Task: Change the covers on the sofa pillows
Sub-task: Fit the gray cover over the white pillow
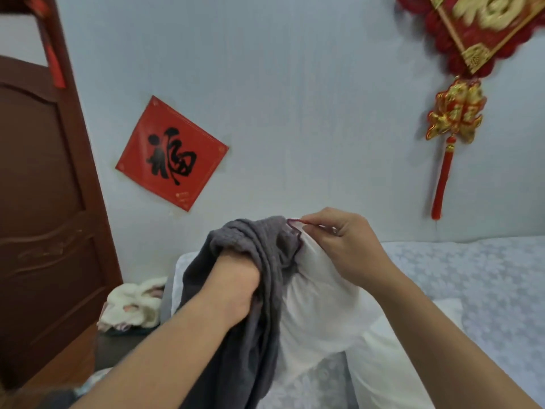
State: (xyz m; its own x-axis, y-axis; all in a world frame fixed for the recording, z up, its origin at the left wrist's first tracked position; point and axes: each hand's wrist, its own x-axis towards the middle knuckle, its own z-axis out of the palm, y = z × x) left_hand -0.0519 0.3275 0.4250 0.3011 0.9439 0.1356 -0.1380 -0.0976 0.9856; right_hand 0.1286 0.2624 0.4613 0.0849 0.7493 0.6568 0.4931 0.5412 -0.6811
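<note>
Item: plump white fabric pillow insert [321,293], standing on end upon the pale blue patterned sofa spread [472,276], long axis roughly upright. Bunched against the insert's left flank: wrinkled dark grey cloth cover [265,305], its maroon-edged opening at the insert's top corner. Left hand [236,287]: buried in the cover's folds beside the insert; fingers hidden, grip cannot be told. Right hand [339,234]: at the insert's top, pinching the cover's opening edge; the nearer hand to it. Judged next: work that edge along the upright axis. Left of the insert, well apart: crumpled cream cloth [132,305].
</note>
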